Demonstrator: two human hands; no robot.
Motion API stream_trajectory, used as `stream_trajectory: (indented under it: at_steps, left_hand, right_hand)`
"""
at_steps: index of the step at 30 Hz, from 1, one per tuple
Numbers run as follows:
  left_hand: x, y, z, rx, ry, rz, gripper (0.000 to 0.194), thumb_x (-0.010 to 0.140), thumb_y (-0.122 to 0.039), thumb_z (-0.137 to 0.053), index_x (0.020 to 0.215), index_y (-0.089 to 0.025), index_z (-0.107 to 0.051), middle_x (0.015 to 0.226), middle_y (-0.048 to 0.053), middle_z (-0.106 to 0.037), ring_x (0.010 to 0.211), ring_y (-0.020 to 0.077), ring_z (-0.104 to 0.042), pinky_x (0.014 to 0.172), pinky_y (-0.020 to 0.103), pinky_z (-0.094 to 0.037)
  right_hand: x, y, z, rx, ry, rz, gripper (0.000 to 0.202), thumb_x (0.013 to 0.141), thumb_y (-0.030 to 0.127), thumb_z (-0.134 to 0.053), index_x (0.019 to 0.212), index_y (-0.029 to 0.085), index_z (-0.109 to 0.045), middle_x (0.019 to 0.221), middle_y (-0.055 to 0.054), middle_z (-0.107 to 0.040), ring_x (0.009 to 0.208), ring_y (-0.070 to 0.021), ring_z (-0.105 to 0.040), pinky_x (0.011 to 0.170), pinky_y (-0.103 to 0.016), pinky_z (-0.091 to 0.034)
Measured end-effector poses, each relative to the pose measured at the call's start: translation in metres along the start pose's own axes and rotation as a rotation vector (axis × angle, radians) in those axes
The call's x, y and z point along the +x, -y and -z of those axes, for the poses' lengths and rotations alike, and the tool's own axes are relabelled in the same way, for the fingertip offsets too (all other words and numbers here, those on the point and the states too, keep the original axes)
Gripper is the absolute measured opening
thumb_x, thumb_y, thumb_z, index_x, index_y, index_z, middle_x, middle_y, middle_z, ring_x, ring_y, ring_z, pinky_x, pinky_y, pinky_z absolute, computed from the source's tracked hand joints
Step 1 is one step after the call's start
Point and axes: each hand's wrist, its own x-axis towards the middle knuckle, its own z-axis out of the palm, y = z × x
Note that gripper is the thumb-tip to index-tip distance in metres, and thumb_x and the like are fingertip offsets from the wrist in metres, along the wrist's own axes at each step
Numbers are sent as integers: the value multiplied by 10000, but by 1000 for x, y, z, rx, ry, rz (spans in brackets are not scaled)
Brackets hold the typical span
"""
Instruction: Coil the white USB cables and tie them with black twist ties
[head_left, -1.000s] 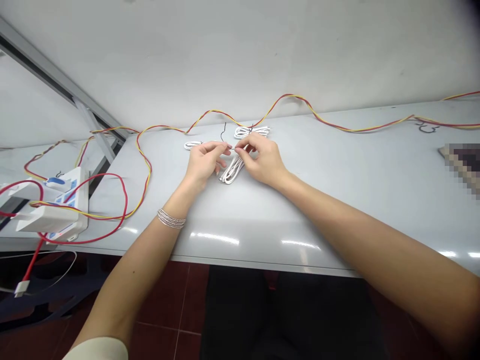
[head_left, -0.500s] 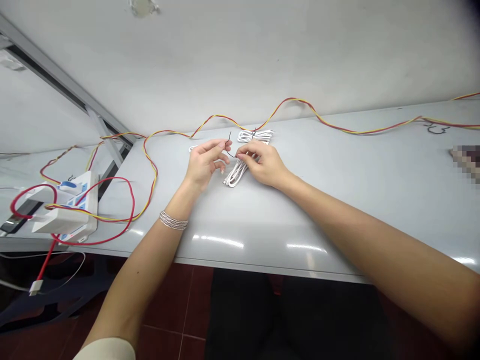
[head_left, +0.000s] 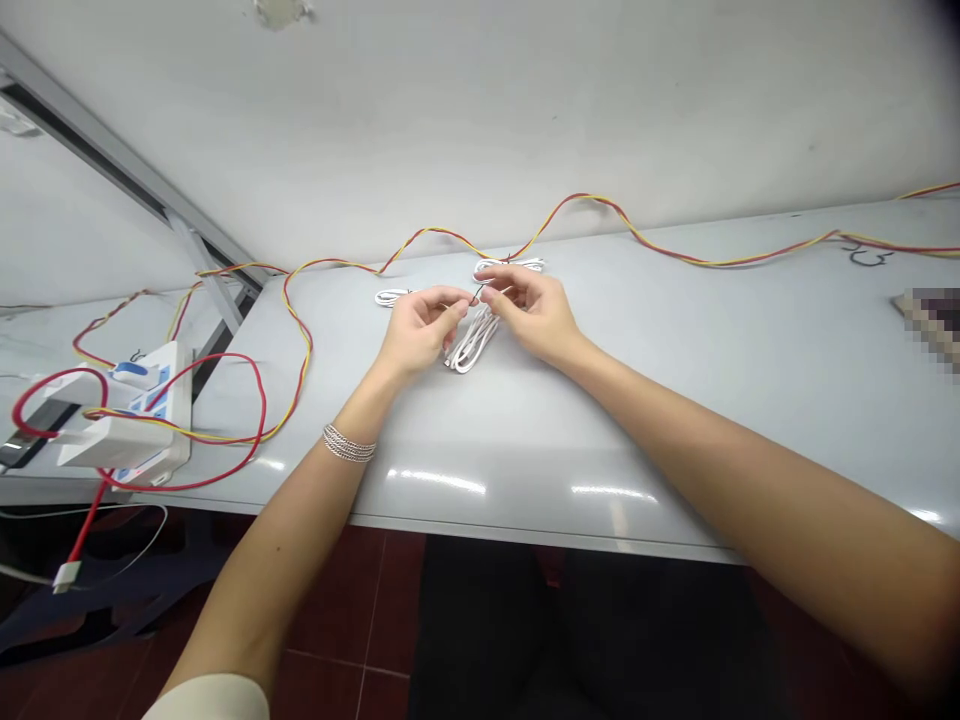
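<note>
A thin black twist tie (head_left: pixel 478 294) spans the small gap between my two hands, above the table. My left hand (head_left: pixel 420 330), with a silver bracelet at its wrist, pinches the tie between thumb and forefinger. At the tie's other end, my right hand (head_left: pixel 536 315) is curled, with its thumb at the wire and its forefinger raised a little above. Just below the fingers lies a folded bundle of white cable (head_left: pixel 474 345), partly covered by my right hand. Behind it is another white cable bundle (head_left: pixel 487 266), tied with black. A third white coil (head_left: pixel 390 297) shows beside my left hand.
Twisted red-and-yellow wires (head_left: pixel 431 231) run along the back of the grey table (head_left: pixel 637 430). A white power strip (head_left: pixel 176 400) with adapters and a looped red cable (head_left: pixel 262 400) stands at the left. Black wire scraps (head_left: pixel 868 257) and a pixelated object (head_left: pixel 934 315) are at the right.
My hands have come closer together, so less of the twist tie shows between them. The right forefinger has lifted away from the thumb. The white coil at the left is more exposed.
</note>
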Motion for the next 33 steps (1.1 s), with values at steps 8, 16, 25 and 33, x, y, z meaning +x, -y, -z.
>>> stream_trajectory:
  at_steps: [8,16,25,33]
  left_hand:
    - [-2,1,0,61,95,66,371,733,-469,-846,893,-157,-723,648,0,-616,458,87,-493,423,242,-376]
    - [-2,-1,1,133,138,36,360,736,-457,-833,856,-142,-705,694,14,-641,531,83,-484,494,248,-355]
    - [-3,2,-1,241,76,-54,234,751,-346,-793,839,-149,-704,775,54,-689,645,125,-573,564,244,-422]
    - [-1,0,-2,95,42,21,279,721,-402,-824,795,-158,-709,731,30,-678,591,100,-531,536,237,-413]
  right_hand:
    - [3,1,5,112,76,-40,267,823,437,-749,795,174,-705,787,-37,-701,689,-147,-608,639,-294,-484]
    - [3,-2,7,106,152,-137,303,820,458,-768,769,172,-682,703,-17,-649,650,-131,-563,648,-285,-467]
    - [4,5,8,213,176,-247,327,750,450,-806,701,158,-668,687,-15,-634,672,-127,-564,689,-284,-474]
    - [1,0,5,84,68,-104,385,731,474,-842,937,183,-699,961,-54,-703,655,-126,-573,655,-307,-491]
